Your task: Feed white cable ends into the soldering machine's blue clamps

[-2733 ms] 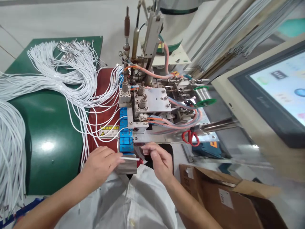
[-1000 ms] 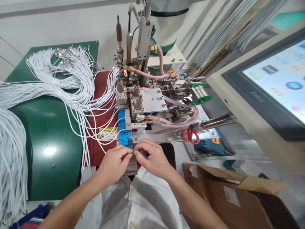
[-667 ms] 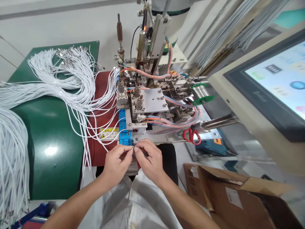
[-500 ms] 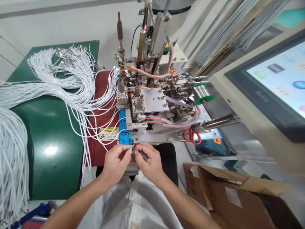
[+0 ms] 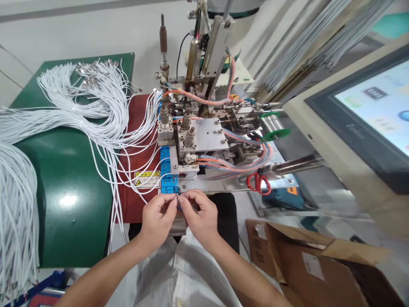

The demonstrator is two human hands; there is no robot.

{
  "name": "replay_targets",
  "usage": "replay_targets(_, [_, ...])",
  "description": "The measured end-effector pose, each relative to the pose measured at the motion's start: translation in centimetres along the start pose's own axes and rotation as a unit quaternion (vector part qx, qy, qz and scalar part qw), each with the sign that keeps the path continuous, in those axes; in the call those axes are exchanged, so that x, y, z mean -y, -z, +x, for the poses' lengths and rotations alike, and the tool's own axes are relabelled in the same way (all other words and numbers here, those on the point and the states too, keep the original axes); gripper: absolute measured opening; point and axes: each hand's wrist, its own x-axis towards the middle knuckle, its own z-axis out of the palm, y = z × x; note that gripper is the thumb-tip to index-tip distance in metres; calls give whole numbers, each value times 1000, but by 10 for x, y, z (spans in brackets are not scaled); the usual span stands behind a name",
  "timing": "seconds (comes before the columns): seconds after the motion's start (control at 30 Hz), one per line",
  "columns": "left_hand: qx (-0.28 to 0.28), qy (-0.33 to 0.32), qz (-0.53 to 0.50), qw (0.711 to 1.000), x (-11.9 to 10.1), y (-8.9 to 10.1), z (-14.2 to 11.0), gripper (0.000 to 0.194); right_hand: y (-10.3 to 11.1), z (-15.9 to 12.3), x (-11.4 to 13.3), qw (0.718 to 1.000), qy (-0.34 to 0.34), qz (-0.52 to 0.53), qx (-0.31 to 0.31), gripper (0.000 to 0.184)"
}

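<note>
1 tiny pc [image 5: 177, 196] pinched by L hand [image 5: 157, 218] & R hand [image 5: 200, 216], nr blue blocks [image 5: 169, 184].

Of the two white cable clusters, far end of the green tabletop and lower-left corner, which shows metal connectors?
The far-end cluster, on the green tabletop: silvery connectors crowd its cable tips. The lower-left cluster instead ends in thin, coloured tips.

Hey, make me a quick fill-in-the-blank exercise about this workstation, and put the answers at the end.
1. The left hand and right hand work close together by a row of blocks coloured ____.
2. The big bundle of white cables lies on a table coloured ____.
3. The scissors have ____ handles.
4. The cardboard box is on the person's ____ side.

Answers: blue; green; red; right.
</note>
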Motion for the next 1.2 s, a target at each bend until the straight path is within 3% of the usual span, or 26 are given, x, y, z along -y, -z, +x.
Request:
replay_targets(0.1, [22, 11, -3, 1000, 1, 3, 3, 20, 4, 1, -8, 980, 146, -132, -5, 5])
replay_targets(0.17, [53, 20, 15, 998, 2, 9, 8, 23, 7, 4, -13, 968, 184, -171, 13, 5])
replay_targets(0.3, [106, 1, 79, 991, 0, 24, 19, 24, 8, 12, -18, 987, 109, -110, 44, 12])
replay_targets(0.4, [100, -68, 137, 983, 0, 32, 24, 19, 6, 14, -20, 994, 42, -85, 55, 15])
replay_targets(0.53, [92, -151, 201, 963, 6, 35, 26, 19, 4, 13, -26, 991, 15, -105, 80, 15])
replay_targets(0.7, [98, -140, 271, 947, 12, 33, 30, 19, 3, 15, -32, 987, -36, -101, 119, 15])
replay_targets(0.93, [115, -116, 298, 940, 3, 31, 37, 16, 5, 25, -32, 972, -147, -39, 177, 15])
replay_targets(1.2, [137, -105, 315, 933, 0, 32, 38, 18, 5, 22, -37, 979, -118, -37, 159, 13])
